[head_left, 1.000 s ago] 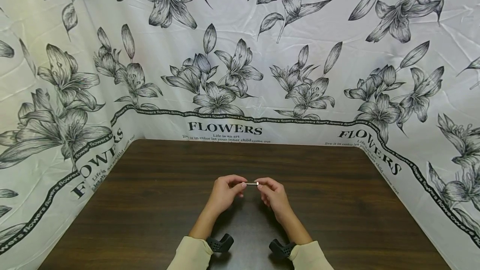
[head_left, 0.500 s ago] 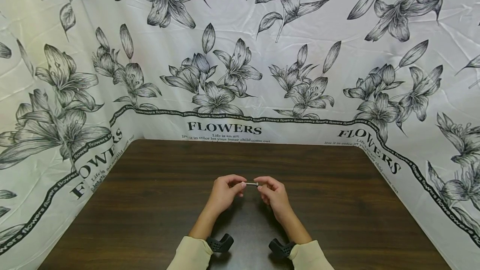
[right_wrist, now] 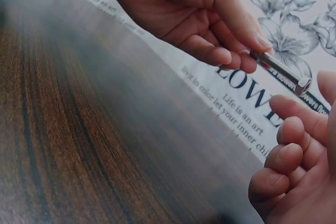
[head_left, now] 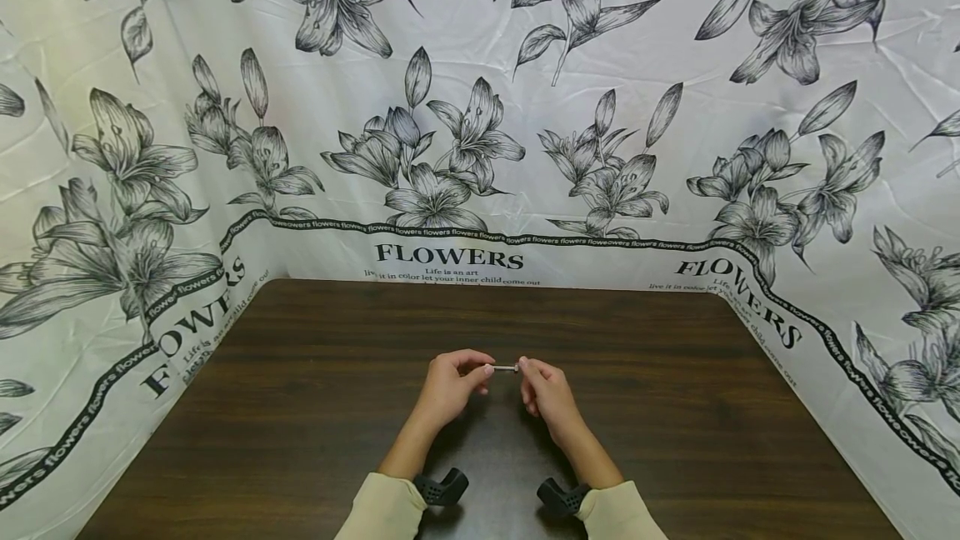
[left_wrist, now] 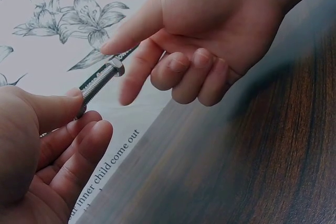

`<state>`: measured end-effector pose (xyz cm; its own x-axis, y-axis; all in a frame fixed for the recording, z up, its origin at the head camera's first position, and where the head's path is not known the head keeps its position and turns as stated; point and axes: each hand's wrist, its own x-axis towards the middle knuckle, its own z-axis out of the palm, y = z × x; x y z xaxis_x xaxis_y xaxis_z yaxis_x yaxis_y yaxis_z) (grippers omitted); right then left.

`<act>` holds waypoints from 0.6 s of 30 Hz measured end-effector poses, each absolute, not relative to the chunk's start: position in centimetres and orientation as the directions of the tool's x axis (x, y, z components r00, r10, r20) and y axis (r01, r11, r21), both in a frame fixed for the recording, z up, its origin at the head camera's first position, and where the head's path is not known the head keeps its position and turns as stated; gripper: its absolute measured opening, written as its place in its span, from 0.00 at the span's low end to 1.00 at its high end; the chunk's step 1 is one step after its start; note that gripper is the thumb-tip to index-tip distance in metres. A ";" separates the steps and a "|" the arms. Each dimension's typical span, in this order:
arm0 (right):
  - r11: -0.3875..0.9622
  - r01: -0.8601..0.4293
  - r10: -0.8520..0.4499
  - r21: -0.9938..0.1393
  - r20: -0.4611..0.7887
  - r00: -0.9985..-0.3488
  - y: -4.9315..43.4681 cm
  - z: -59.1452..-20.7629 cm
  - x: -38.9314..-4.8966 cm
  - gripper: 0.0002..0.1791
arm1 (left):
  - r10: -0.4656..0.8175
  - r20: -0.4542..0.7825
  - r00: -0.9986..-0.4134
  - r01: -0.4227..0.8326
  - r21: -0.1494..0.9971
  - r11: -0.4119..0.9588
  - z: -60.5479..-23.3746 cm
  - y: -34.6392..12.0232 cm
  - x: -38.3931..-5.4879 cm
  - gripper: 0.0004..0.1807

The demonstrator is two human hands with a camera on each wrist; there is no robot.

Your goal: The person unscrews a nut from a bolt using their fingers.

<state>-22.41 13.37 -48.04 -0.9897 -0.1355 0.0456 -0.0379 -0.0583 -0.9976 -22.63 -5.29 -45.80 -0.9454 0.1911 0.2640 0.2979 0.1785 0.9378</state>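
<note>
My left hand [head_left: 444, 390] pinches a silver threaded bolt [head_left: 505, 368] between thumb and fingers, above the table. In the left wrist view the bolt [left_wrist: 97, 88] points away from that hand. A hexagonal piece, seemingly a nut [left_wrist: 115, 67], sits at its far end. My right hand [head_left: 550, 394] is close beside that end. Its thumb [left_wrist: 131, 30] and index finger [left_wrist: 137, 74] stand apart on either side of the nut, with small gaps, while the other fingers curl in. The right wrist view also shows the nut [right_wrist: 303, 85] apart from the right fingertips. Left fingers hide the bolt's near end.
Both hands are over a dark wood-grain table [head_left: 315, 357]. White cloth [head_left: 600, 40] printed with flowers and lettering hangs behind it and along both sides. Black wrist devices [head_left: 441, 487] sit by the cream sleeves [head_left: 386, 507].
The right index fingertip, earlier reaching left over the bolt, has drawn back to the right, nearer the thumb in the head view. My left hand and the bolt have barely moved.
</note>
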 end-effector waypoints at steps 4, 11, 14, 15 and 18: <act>-0.064 -0.012 -0.110 -0.998 0.019 -0.994 13.4 -49.3 -23.0 0.25 | 0.201 0.269 -0.942 0.303 0.938 0.166 -44.3 -5.2 -21.7 0.05; -0.053 -0.013 -0.078 -0.999 0.017 -0.997 13.4 -49.9 -23.0 0.28 | 0.220 0.281 -0.934 0.316 0.938 0.144 -44.1 -5.0 -21.4 0.05; -0.056 -0.003 -0.088 -0.998 0.007 -0.996 13.4 -49.8 -22.9 0.29 | 0.226 0.281 -0.933 0.316 0.939 0.139 -44.3 -5.0 -21.5 0.05; -0.058 0.001 -0.092 -0.998 0.005 -0.996 13.4 -49.8 -22.9 0.29 | 0.228 0.279 -0.933 0.314 0.939 0.139 -44.3 -5.0 -21.5 0.05; -0.061 0.008 -0.101 -0.998 -0.002 -0.995 13.4 -49.8 -22.9 0.29 | 0.236 0.275 -0.932 0.313 0.939 0.144 -44.4 -5.0 -21.5 0.05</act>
